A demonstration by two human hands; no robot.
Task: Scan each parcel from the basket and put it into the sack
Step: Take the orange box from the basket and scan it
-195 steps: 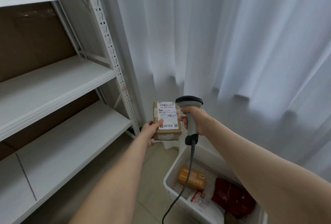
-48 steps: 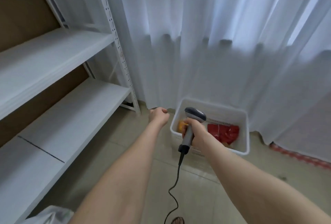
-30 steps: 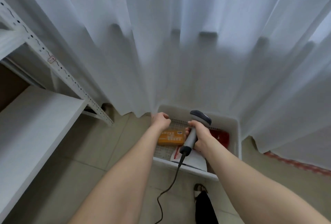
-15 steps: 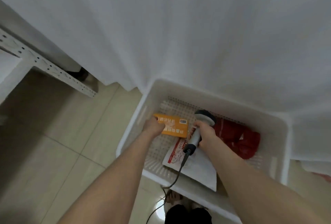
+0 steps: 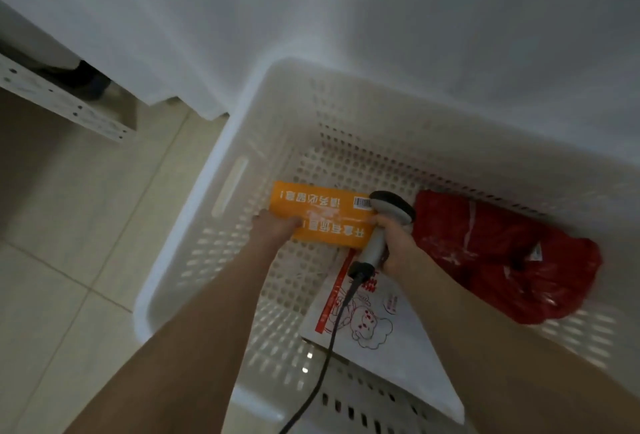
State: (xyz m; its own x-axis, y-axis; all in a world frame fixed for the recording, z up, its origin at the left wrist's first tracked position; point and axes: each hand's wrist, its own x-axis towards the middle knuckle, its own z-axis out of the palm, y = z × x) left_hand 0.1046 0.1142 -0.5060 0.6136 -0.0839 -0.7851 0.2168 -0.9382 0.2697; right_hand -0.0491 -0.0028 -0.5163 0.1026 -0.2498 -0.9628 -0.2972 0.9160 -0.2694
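A white perforated basket (image 5: 221, 191) stands on the tiled floor. Inside it lies an orange box parcel (image 5: 322, 215) with white lettering and a barcode. My left hand (image 5: 273, 229) grips the parcel's near left corner, down in the basket. My right hand (image 5: 394, 243) holds a grey barcode scanner (image 5: 384, 222) by its handle; the scanner's head is at the parcel's right end, and its black cable trails down toward me. A red plastic bag parcel (image 5: 502, 257) sits at the right of the basket. A white mailer (image 5: 374, 329) with a red drawing lies near the front.
A white curtain (image 5: 346, 17) hangs right behind the basket. The foot of a white metal shelf rack (image 5: 65, 104) stands at the left. Beige floor tiles (image 5: 69, 243) lie to the left of the basket. The sack is out of view.
The view has closed in on the basket. My left hand has moved from the orange parcel's edge to gripping its corner, and the scanner has come closer to the parcel's right end.
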